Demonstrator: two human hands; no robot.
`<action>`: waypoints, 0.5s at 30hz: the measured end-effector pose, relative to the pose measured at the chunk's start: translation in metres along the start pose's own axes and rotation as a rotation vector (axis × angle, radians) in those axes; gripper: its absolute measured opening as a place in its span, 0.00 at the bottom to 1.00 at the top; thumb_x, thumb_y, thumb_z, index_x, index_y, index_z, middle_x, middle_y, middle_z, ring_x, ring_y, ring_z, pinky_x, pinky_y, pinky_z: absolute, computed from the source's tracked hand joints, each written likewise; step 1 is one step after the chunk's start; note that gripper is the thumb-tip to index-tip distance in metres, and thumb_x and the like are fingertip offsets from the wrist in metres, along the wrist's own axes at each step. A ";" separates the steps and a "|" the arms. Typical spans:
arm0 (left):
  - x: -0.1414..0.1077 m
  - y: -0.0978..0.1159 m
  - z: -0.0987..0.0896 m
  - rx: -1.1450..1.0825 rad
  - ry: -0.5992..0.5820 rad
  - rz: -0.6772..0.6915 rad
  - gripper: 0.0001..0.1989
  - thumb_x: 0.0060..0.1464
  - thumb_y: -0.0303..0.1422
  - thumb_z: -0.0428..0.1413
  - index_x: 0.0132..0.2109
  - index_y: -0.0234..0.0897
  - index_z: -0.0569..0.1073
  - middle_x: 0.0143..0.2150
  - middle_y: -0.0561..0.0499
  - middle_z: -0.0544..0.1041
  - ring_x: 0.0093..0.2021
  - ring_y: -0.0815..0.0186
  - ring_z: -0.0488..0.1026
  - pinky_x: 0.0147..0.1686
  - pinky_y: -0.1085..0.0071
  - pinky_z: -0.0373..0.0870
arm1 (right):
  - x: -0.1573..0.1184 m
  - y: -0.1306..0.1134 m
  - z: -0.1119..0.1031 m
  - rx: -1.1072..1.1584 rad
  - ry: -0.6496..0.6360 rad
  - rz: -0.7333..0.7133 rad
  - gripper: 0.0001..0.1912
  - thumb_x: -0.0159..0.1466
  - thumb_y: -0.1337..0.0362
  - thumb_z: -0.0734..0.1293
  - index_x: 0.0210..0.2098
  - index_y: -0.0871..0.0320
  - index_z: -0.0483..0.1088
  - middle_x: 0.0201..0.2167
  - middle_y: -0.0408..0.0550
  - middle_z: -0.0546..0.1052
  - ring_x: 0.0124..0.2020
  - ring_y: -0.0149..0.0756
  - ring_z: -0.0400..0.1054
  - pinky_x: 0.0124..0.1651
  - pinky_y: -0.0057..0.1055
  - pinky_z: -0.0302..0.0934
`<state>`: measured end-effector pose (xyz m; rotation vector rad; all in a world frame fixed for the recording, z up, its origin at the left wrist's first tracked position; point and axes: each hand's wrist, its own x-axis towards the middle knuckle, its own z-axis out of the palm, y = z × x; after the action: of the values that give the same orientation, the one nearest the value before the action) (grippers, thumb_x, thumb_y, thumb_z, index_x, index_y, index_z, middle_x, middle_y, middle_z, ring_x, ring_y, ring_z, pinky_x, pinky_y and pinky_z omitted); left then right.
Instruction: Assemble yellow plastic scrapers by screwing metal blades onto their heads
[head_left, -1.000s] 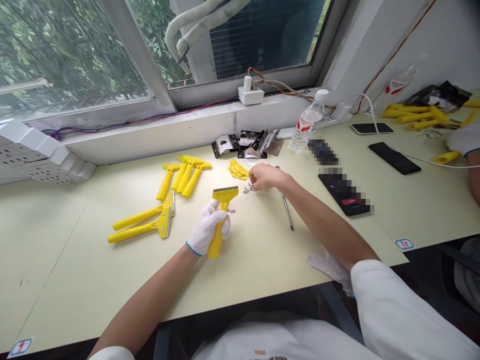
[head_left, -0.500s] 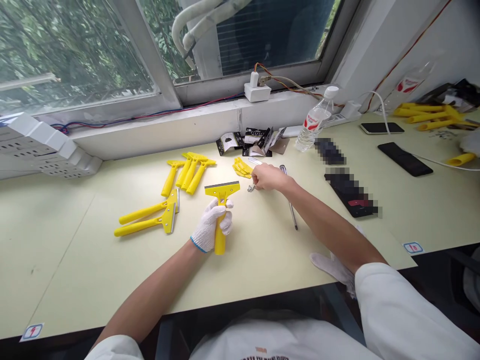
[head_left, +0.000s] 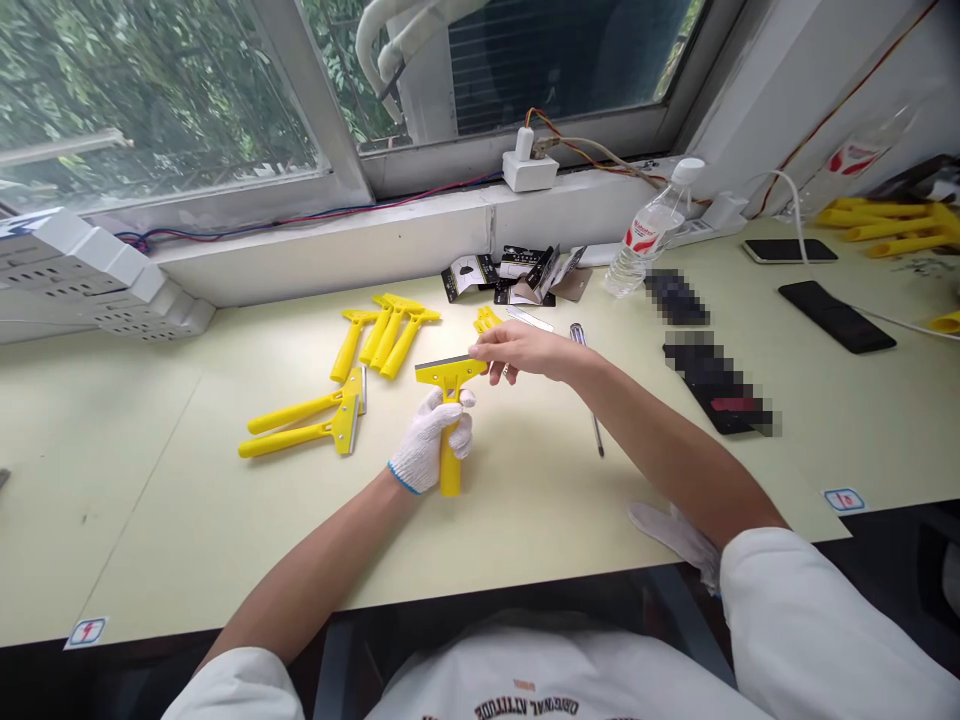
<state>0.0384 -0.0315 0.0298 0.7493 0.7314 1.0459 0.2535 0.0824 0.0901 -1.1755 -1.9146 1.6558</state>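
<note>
Our bare right hand [head_left: 525, 352] had moved across to just above the yellow scraper [head_left: 450, 470], fingers half curled; whether it held anything we could not tell; our white-gloved left hand [head_left: 427, 442] gripped the scraper's handle upright above the pale green desk [head_left: 165, 500]; a water bottle [head_left: 649, 240] stood by the window sill [head_left: 337, 255].

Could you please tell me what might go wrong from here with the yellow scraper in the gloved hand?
The bare right hand is very close to the scraper and its metal blade, so the fingers could get nicked; only the left hand is gloved. The screwdriver lies almost beneath the right forearm, so a careless sweep might knock it out of place.
</note>
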 end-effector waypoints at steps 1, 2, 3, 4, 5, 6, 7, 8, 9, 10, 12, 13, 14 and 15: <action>0.000 0.000 0.000 0.007 -0.003 0.000 0.13 0.59 0.33 0.64 0.48 0.41 0.71 0.45 0.57 0.72 0.20 0.79 0.61 0.19 0.75 0.64 | 0.001 0.001 0.004 -0.004 -0.031 -0.009 0.17 0.69 0.49 0.75 0.41 0.58 0.77 0.42 0.52 0.83 0.37 0.35 0.79 0.29 0.26 0.68; 0.000 0.000 0.001 0.015 -0.004 -0.002 0.13 0.59 0.33 0.64 0.49 0.41 0.71 0.44 0.56 0.72 0.21 0.79 0.61 0.20 0.75 0.64 | 0.001 0.001 0.006 -0.019 -0.048 -0.020 0.15 0.68 0.52 0.76 0.41 0.58 0.77 0.40 0.50 0.83 0.38 0.35 0.79 0.29 0.25 0.67; 0.000 0.000 0.001 0.025 -0.004 -0.005 0.13 0.59 0.33 0.64 0.49 0.41 0.71 0.43 0.56 0.72 0.21 0.78 0.61 0.20 0.75 0.64 | 0.002 0.002 0.007 -0.037 -0.053 -0.028 0.12 0.67 0.55 0.77 0.40 0.57 0.77 0.37 0.49 0.82 0.37 0.35 0.78 0.29 0.25 0.66; 0.000 0.000 0.001 0.036 -0.004 -0.009 0.13 0.59 0.33 0.64 0.49 0.40 0.72 0.42 0.56 0.72 0.21 0.78 0.61 0.20 0.74 0.64 | 0.002 0.003 0.008 -0.059 -0.048 -0.029 0.10 0.67 0.58 0.77 0.38 0.57 0.77 0.34 0.48 0.82 0.36 0.34 0.77 0.29 0.25 0.65; 0.000 0.000 0.001 0.048 -0.003 -0.014 0.14 0.59 0.34 0.64 0.49 0.40 0.72 0.41 0.55 0.72 0.21 0.77 0.61 0.20 0.74 0.64 | 0.002 0.004 0.007 -0.080 -0.038 -0.020 0.10 0.67 0.59 0.77 0.36 0.57 0.75 0.31 0.47 0.81 0.34 0.33 0.76 0.29 0.25 0.63; 0.000 0.000 0.001 0.062 -0.001 -0.017 0.14 0.58 0.34 0.65 0.50 0.40 0.72 0.41 0.55 0.72 0.21 0.77 0.61 0.21 0.74 0.65 | 0.002 0.004 0.007 -0.098 -0.030 -0.006 0.10 0.67 0.60 0.76 0.35 0.57 0.75 0.29 0.46 0.80 0.32 0.32 0.74 0.28 0.25 0.62; 0.000 0.000 0.002 0.078 0.002 -0.018 0.14 0.58 0.34 0.65 0.50 0.40 0.72 0.41 0.55 0.72 0.21 0.76 0.62 0.21 0.73 0.65 | 0.002 0.004 0.007 -0.108 -0.028 0.009 0.10 0.67 0.61 0.76 0.34 0.57 0.74 0.28 0.46 0.80 0.31 0.32 0.73 0.28 0.26 0.61; 0.001 0.000 0.002 0.095 0.005 -0.016 0.15 0.58 0.34 0.65 0.50 0.40 0.72 0.41 0.54 0.73 0.22 0.76 0.63 0.21 0.73 0.65 | 0.002 0.004 0.006 -0.109 -0.031 0.018 0.09 0.66 0.61 0.76 0.33 0.57 0.74 0.29 0.46 0.80 0.31 0.32 0.72 0.29 0.26 0.61; 0.001 0.000 0.002 0.112 0.009 -0.011 0.15 0.58 0.35 0.64 0.51 0.40 0.72 0.42 0.54 0.73 0.22 0.76 0.64 0.21 0.72 0.66 | 0.003 0.004 0.007 -0.100 -0.038 0.021 0.09 0.66 0.62 0.75 0.33 0.57 0.74 0.29 0.46 0.80 0.32 0.32 0.72 0.29 0.26 0.61; 0.000 0.000 0.003 0.126 0.013 -0.002 0.16 0.59 0.35 0.64 0.52 0.40 0.72 0.44 0.53 0.74 0.22 0.76 0.65 0.21 0.72 0.67 | 0.003 0.004 0.007 -0.083 -0.045 0.015 0.07 0.66 0.62 0.75 0.34 0.57 0.75 0.29 0.45 0.79 0.33 0.32 0.72 0.30 0.26 0.61; 0.000 0.000 0.003 0.140 0.016 0.017 0.17 0.60 0.35 0.63 0.54 0.41 0.71 0.48 0.53 0.75 0.22 0.76 0.66 0.21 0.71 0.68 | 0.005 0.006 0.008 -0.030 -0.065 -0.007 0.06 0.64 0.63 0.75 0.35 0.57 0.75 0.30 0.44 0.77 0.34 0.32 0.72 0.30 0.26 0.62; 0.000 -0.001 0.004 0.142 0.017 0.024 0.17 0.61 0.36 0.63 0.54 0.42 0.70 0.51 0.52 0.76 0.22 0.76 0.67 0.21 0.71 0.68 | 0.005 0.008 0.009 -0.001 -0.078 -0.014 0.06 0.64 0.63 0.75 0.34 0.57 0.75 0.31 0.44 0.77 0.34 0.32 0.72 0.31 0.25 0.62; 0.000 -0.001 0.004 0.143 0.019 0.027 0.17 0.61 0.36 0.63 0.54 0.42 0.70 0.52 0.52 0.76 0.22 0.76 0.67 0.21 0.71 0.68 | 0.006 0.009 0.009 0.032 -0.090 -0.013 0.07 0.63 0.63 0.76 0.34 0.57 0.75 0.30 0.43 0.76 0.34 0.31 0.71 0.30 0.25 0.61; 0.000 -0.001 0.004 0.143 0.024 0.029 0.16 0.62 0.37 0.63 0.54 0.42 0.69 0.53 0.51 0.76 0.22 0.76 0.68 0.21 0.71 0.67 | 0.008 0.011 0.009 0.069 -0.101 -0.007 0.08 0.63 0.62 0.76 0.33 0.57 0.75 0.30 0.43 0.75 0.34 0.31 0.71 0.30 0.25 0.61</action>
<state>0.0424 -0.0327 0.0309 0.8732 0.8245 1.0383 0.2462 0.0819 0.0754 -1.0766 -1.9018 1.7942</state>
